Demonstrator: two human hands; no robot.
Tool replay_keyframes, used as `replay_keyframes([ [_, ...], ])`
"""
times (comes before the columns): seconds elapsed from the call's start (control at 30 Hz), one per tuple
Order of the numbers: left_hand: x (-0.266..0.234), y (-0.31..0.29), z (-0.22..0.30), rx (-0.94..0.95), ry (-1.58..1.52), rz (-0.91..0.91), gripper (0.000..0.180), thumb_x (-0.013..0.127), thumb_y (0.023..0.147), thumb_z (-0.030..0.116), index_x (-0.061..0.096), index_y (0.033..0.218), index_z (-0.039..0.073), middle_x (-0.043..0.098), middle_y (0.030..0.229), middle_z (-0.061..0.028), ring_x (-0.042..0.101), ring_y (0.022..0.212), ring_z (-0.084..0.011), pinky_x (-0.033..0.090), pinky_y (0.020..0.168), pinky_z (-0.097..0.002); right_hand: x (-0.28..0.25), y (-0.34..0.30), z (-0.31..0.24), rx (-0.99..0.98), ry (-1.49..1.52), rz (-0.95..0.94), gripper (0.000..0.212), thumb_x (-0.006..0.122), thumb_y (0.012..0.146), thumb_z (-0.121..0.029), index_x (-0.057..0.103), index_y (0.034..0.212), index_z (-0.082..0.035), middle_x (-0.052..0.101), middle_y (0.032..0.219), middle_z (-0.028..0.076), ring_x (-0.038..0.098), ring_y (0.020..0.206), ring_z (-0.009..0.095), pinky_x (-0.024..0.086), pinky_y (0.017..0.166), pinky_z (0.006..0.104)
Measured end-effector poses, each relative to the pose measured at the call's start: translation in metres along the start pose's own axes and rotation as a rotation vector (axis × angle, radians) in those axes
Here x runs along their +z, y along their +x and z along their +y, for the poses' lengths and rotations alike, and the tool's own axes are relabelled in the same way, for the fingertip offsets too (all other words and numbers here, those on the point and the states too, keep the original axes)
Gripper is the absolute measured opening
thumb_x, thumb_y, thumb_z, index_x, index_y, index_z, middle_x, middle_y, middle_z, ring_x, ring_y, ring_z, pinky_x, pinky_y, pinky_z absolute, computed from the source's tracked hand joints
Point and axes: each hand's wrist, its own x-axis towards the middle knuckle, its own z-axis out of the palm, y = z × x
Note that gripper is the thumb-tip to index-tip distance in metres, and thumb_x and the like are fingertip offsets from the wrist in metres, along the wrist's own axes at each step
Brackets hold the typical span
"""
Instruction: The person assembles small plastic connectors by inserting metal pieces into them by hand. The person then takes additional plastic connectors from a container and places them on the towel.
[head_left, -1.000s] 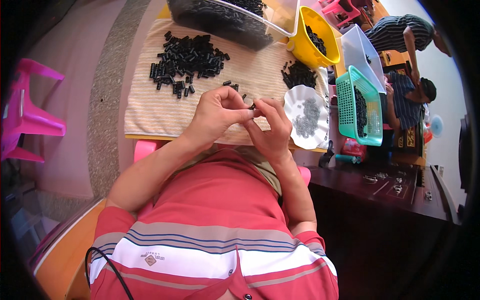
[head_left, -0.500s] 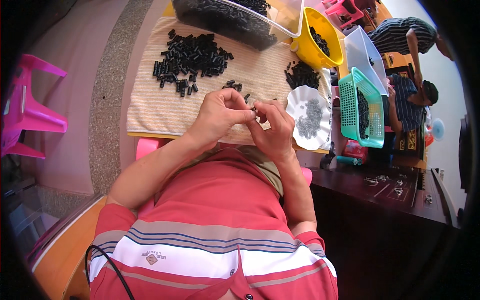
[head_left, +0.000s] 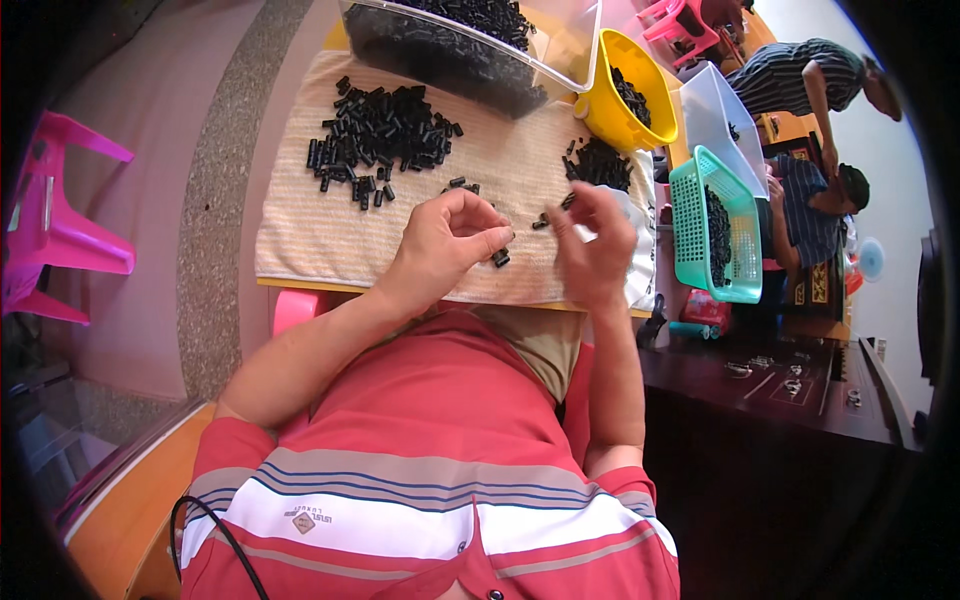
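Note:
My left hand (head_left: 445,245) is over the towel near its front edge, thumb and forefinger pinched together. Whatever is at their tips is too small to make out. Black cylindrical pieces (head_left: 500,258) lie just below those fingertips. To the right, my right hand (head_left: 598,245) is smeared by motion, so its fingers are unclear; a small black piece (head_left: 541,221) shows beside its thumb. That hand covers most of a white scalloped plate (head_left: 643,270). Beyond it lies a heap of small black parts (head_left: 600,162). A larger pile of short black cylinders (head_left: 380,135) is at the towel's far left.
A striped towel (head_left: 300,225) covers the table. Along the far side stand a clear bin (head_left: 560,75) of black pieces and a yellow tub (head_left: 605,115). Farther right are a green basket (head_left: 690,230) and a clear container (head_left: 715,110). Two people are at the far right.
My hands have come apart. The right one has moved right over the white plate, hiding the clear bits on it; the left one stays nearly in place, still pinched.

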Motion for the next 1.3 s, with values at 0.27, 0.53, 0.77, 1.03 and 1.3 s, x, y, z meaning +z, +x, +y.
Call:
replay_keyframes([
  [0.27, -0.006, 0.004, 0.0, 0.023, 0.026, -0.004, 0.012, 0.071, 0.091, 0.005, 0.064, 0.098, -0.002, 0.069, 0.088, -0.0044, 0.062, 0.076, -0.0083, 0.052, 0.069, -0.0241, -0.052, 0.068, 0.027, 0.018, -0.124, 0.344, 0.032, 0.08, 0.085, -0.007, 0.068, 0.114, -0.002, 0.064, 0.082, 0.004, 0.063, 0.069, 0.01, 0.052, 0.062, 0.0241],
  [0.53, -0.011, 0.004, -0.001, 0.023, -0.015, 0.064, 0.011, 0.071, 0.09, 0.005, 0.065, 0.097, 0.0, 0.069, 0.087, -0.0031, 0.062, 0.075, -0.0071, 0.052, 0.068, -0.0229, -0.07, 0.134, 0.075, 0.053, -0.232, 0.448, 0.034, 0.075, 0.087, -0.013, 0.068, 0.118, 0.0, 0.071, 0.088, 0.011, 0.071, 0.074, 0.021, 0.056, 0.067, 0.0337],
  [0.77, -0.02, 0.012, 0.0, 0.036, -0.022, 0.073, 0.012, 0.071, 0.091, 0.005, 0.064, 0.101, 0.002, 0.072, 0.103, -0.0096, 0.067, 0.085, -0.0105, 0.056, 0.077, -0.0255, -0.077, 0.138, 0.107, 0.18, -0.457, 0.076, 0.036, 0.075, 0.09, -0.021, 0.071, 0.12, -0.001, 0.074, 0.088, 0.007, 0.068, 0.071, 0.015, 0.053, 0.068, 0.0286],
  [1.03, -0.023, 0.017, 0.014, 0.093, -0.09, 0.179, 0.009, 0.07, 0.093, 0.006, 0.064, 0.097, 0.002, 0.071, 0.089, -0.0045, 0.068, 0.08, -0.0091, 0.055, 0.07, -0.0224, -0.005, 0.034, 0.013, 0.115, -0.021, -0.536, 0.018, 0.073, 0.086, -0.001, 0.072, 0.104, 0.0, 0.07, 0.096, 0.008, 0.065, 0.08, 0.015, 0.051, 0.068, 0.0274],
  [1.3, -0.027, 0.015, 0.011, 0.072, -0.107, 0.157, 0.009, 0.068, 0.095, 0.007, 0.064, 0.102, 0.003, 0.073, 0.104, -0.0088, 0.068, 0.085, -0.0096, 0.057, 0.077, -0.0235, 0.024, 0.031, -0.004, -0.131, -0.21, -0.652, 0.021, 0.067, 0.085, -0.007, 0.073, 0.106, -0.008, 0.068, 0.104, 0.012, 0.067, 0.092, 0.034, 0.053, 0.081, 0.0431],
])
